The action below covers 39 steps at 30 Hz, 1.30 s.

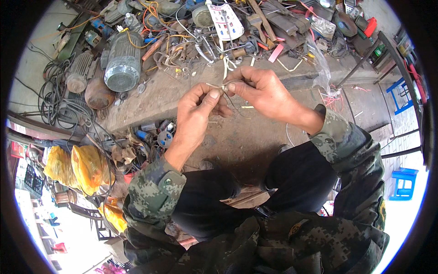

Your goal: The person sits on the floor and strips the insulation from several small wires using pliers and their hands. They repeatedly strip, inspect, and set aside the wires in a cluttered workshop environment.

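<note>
My left hand and my right hand meet at the front of the cluttered low ledge. Between their fingertips they pinch a thin pale cord, which looks knotted or crossed there. A flat yellowish strip runs from that point up towards a printed sheet. A thin dark strand hangs below my fingers. Lying behind my hands are pliers-like metal tools and a long screwdriver-like rod. Whether the cord and the strip are joined cannot be told.
On the ledge stand a large electric motor and smaller motors, beside coiled black cables. A clear plastic bag hangs at the right. Yellow bags lie at the left, and a blue stool stands at the right.
</note>
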{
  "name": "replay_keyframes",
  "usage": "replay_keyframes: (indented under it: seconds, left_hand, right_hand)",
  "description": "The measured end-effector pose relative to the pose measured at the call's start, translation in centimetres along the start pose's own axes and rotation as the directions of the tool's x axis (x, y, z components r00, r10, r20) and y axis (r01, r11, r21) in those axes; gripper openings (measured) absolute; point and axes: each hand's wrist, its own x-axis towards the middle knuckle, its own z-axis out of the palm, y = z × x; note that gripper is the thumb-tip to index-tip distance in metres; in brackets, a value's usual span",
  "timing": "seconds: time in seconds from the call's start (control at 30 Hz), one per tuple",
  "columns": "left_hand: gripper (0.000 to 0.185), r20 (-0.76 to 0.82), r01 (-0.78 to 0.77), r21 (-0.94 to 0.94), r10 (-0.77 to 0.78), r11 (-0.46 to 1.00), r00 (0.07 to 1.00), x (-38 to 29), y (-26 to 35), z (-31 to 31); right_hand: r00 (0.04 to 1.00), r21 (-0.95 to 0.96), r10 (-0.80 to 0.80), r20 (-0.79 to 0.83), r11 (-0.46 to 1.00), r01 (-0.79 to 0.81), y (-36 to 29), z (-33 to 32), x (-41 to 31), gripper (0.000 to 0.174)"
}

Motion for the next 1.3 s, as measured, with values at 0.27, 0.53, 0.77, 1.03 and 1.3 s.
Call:
replay_keyframes:
  seconds: [0.27, 0.53, 0.77, 1.03, 1.3]
  left_hand:
    - [0.016, 0.01, -0.07, 0.249, 0.07, 0.966, 0.998, -0.3, 0.6, 0.3]
    - [0.019, -0.06, -0.124, 0.257, 0.144, 0.958, 0.988, -0.5, 0.0, 0.3]
    - [0.019, -0.032, -0.145, 0.332, 0.165, 0.932, 0.986, -1.2, -0.2, -0.7]
    - [0.02, -0.037, -0.199, 0.371, 0.229, 0.907, 0.973, 1.6, -2.9, -0.9]
    - [0.024, 0.042, -0.306, 0.626, 0.362, 0.717, 0.931, 0.2, -2.3, -1.7]
  right_hand:
    - [0.998, -0.262, -0.034, 0.046, 0.964, 0.045, 1.0, -0.2, 0.0, 0.019]
    - [0.982, -0.207, -0.133, 0.132, 0.965, 0.159, 1.7, -0.2, 0.3, 0.008]
    - [0.979, -0.02, 0.002, 0.206, 1.0, 0.002, 2.6, -0.2, 0.0, 0.008]
    - [0.975, -0.204, -0.079, 0.21, 0.971, 0.123, 3.3, -0.4, 0.3, 0.01]
    - [0.99, -0.453, -0.07, 0.122, 0.884, 0.119, 3.5, 0.7, -0.1, 0.016]
